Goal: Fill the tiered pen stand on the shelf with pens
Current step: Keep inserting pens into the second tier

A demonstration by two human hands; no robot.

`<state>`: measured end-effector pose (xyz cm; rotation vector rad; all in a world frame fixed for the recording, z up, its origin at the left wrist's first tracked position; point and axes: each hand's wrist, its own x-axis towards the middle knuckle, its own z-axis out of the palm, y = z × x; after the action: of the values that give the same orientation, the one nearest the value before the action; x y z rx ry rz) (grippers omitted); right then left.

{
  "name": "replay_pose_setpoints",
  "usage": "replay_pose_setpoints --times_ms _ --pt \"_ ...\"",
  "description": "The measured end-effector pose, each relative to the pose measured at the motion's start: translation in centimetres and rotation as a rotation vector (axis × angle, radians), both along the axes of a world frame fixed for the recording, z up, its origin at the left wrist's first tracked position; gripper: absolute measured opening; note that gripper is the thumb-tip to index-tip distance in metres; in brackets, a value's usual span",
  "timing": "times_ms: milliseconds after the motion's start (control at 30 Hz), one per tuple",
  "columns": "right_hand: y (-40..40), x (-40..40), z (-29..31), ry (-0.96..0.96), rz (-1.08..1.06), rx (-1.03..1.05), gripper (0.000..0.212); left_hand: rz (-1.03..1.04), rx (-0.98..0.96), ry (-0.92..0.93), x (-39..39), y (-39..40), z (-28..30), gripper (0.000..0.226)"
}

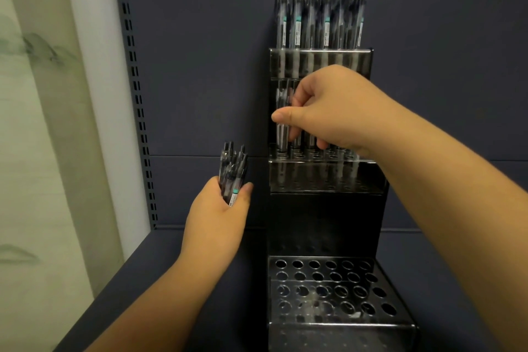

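A dark tiered pen stand (325,226) stands on the shelf against the back panel. Its top tier holds several pens (320,17). In the middle tier stand several more pens, partly hidden behind my right hand (328,111). My right hand pinches one pen (283,128) at the tier's left end, its tip in or just over a hole. The bottom tier (328,291) shows rows of bare holes. Left of the stand, my left hand (220,217) grips a bundle of pens (233,171) upright.
The dark shelf floor (160,280) runs out to the left of the stand. A slotted metal upright (137,94) marks the shelf's left side, with a pale wall (43,123) beyond it. The dark back panel (200,66) rises behind everything.
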<state>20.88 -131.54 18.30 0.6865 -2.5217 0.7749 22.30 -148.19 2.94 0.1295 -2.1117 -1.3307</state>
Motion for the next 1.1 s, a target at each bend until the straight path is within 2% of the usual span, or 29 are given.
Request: replay_pose_setpoints --times_ms 200,333,600,667,800,933,1100 --pt "0.0 -0.3 -0.6 0.098 -0.031 0.032 0.032 0.000 -0.001 -0.001 0.0 -0.1 0.0 0.022" --pt "0.0 -0.2 -0.1 0.073 -0.059 0.111 0.037 0.000 -0.009 0.000 0.0 0.0 0.0 0.022" --pt "0.5 0.7 -0.5 0.041 -0.083 0.118 0.038 -0.007 -0.004 0.004 0.4 0.2 0.3 0.022" --pt "0.8 1.3 -0.9 0.111 -0.119 0.124 0.040 -0.006 0.004 0.008 0.5 0.3 0.5 0.021" --pt "0.6 3.7 -2.1 0.194 -0.068 0.078 0.027 0.001 0.012 0.026 0.8 0.3 0.8 0.020" --pt "-1.0 4.3 -4.5 0.286 -0.013 0.143 0.031 -0.015 0.064 0.080 1.3 0.5 1.5 0.012" --pt "-2.6 3.6 -6.2 0.487 0.035 0.034 0.033 -0.056 0.146 0.163 2.1 1.3 1.9 0.019"
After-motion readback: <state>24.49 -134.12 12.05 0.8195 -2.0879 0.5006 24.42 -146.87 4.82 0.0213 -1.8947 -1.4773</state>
